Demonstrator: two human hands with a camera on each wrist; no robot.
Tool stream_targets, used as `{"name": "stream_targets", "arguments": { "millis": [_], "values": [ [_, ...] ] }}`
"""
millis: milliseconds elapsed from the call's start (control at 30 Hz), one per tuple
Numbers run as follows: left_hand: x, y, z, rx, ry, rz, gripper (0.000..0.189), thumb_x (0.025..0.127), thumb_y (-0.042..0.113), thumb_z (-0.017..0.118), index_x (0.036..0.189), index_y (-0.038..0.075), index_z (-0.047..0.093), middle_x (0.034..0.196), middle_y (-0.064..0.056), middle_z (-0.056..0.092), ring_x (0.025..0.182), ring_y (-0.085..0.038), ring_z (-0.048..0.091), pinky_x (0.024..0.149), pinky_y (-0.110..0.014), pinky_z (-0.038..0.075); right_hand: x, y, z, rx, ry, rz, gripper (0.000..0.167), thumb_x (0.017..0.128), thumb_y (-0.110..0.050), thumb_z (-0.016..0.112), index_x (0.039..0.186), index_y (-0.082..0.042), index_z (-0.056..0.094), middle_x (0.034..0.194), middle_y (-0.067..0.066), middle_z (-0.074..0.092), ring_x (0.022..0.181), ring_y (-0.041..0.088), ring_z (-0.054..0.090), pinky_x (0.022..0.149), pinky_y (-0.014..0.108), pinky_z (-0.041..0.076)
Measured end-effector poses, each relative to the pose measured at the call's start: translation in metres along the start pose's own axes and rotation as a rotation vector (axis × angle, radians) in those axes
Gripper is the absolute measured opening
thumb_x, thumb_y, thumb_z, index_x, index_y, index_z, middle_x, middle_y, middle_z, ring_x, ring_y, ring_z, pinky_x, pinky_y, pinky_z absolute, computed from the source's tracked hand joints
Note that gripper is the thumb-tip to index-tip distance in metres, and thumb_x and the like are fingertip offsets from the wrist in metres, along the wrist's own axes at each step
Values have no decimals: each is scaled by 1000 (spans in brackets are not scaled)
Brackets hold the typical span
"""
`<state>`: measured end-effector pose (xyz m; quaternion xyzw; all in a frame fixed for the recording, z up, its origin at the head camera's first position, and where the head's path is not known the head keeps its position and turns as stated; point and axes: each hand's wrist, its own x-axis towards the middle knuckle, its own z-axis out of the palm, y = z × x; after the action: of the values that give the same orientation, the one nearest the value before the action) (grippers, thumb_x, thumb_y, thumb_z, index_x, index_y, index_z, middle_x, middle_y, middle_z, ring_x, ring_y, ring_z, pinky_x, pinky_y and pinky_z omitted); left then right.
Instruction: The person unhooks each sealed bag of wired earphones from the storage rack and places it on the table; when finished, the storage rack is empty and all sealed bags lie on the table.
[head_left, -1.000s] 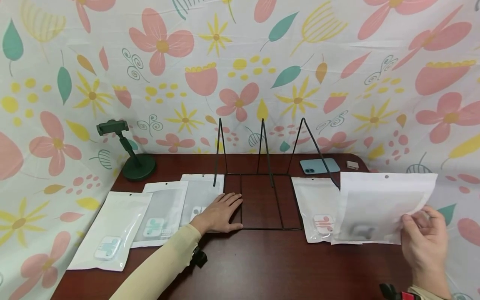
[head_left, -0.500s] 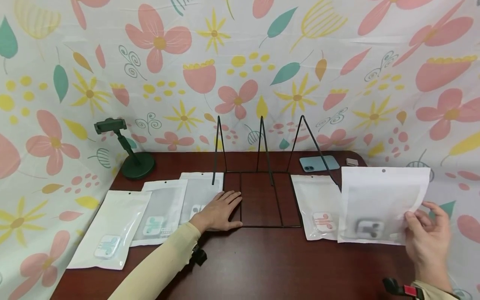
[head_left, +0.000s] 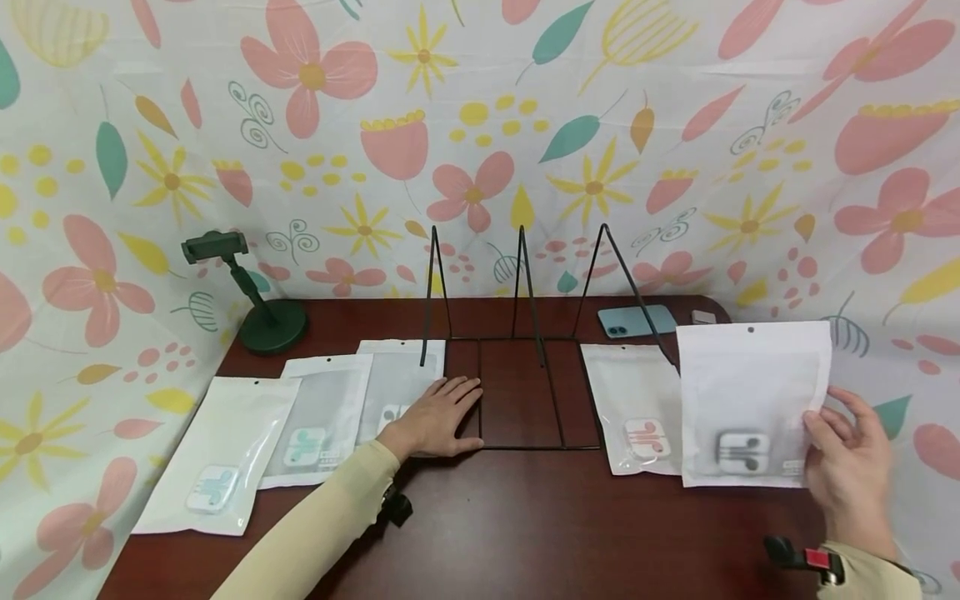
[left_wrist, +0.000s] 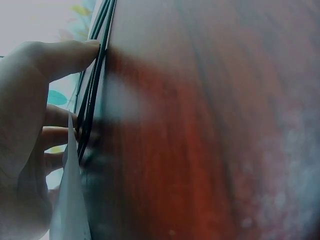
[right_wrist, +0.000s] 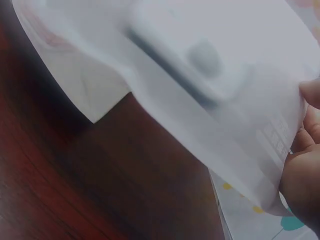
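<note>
My right hand (head_left: 851, 462) pinches the right edge of a white zip pouch (head_left: 753, 379) between thumb and fingers. Inside that pouch shows a white case of wired earphones (head_left: 742, 452), blurred through the film in the right wrist view. On the table my left hand (head_left: 438, 421) lies with fingers spread, touching the left part of a black wire rack (head_left: 558, 400). Its thumb rests at the rack's front wire in the left wrist view. A second pouch with a pink-marked case (head_left: 630, 400) lies just right of the rack, beside the held pouch.
Left of the rack lie a frosted pouch (head_left: 386, 375), another with a teal-marked case (head_left: 330, 400), and a white pouch (head_left: 225, 433). A green phone stand (head_left: 272, 325) stands back left. A blue phone (head_left: 637, 321) and small white block (head_left: 703, 317) are at the back right.
The pouch in my right hand has swung more upright and shifted slightly left, its earphone case now showing sharply. My left hand has stayed on the rack.
</note>
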<state>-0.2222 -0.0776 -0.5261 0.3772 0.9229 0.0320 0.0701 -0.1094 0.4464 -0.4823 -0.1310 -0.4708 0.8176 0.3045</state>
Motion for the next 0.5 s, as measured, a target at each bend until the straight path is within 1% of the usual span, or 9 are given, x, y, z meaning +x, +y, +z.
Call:
{"name": "stream_targets", "arguments": {
  "millis": [67, 267, 400, 500],
  "values": [
    [0, 0, 0, 0, -6, 0, 87, 91, 69, 45, 154, 13, 28, 162, -5, 22, 149, -27, 20, 119, -49, 20, 4, 0, -3, -47, -8, 19, 47, 83, 22, 60, 124, -1, 60, 76, 8, 71, 69, 13, 67, 55, 21, 53],
    [1, 0, 1, 2, -13, -3, 87, 91, 69, 45, 155, 14, 27, 162, -4, 21, 149, -26, 19, 120, -48, 19, 15, 1, -11, -234, 24, 82, 53, 81, 12, 70, 129, -9, 63, 76, -2, 67, 71, 6, 62, 53, 17, 49],
    [2, 0, 1, 5, -10, -1, 87, 91, 69, 45, 155, 14, 27, 162, -4, 21, 149, -26, 19, 120, -48, 19, 17, 4, -18, -334, 75, 158, 56, 81, 7, 73, 131, -16, 64, 83, -6, 61, 75, 4, 56, 53, 17, 48],
    [2, 1, 1, 5, -9, -2, 87, 91, 69, 45, 155, 14, 27, 162, -4, 21, 149, -26, 19, 120, -48, 18, 20, 7, -24, -428, 96, 215, 56, 83, 2, 73, 133, -21, 63, 90, -7, 57, 80, 5, 52, 53, 17, 46]
  ]
}}
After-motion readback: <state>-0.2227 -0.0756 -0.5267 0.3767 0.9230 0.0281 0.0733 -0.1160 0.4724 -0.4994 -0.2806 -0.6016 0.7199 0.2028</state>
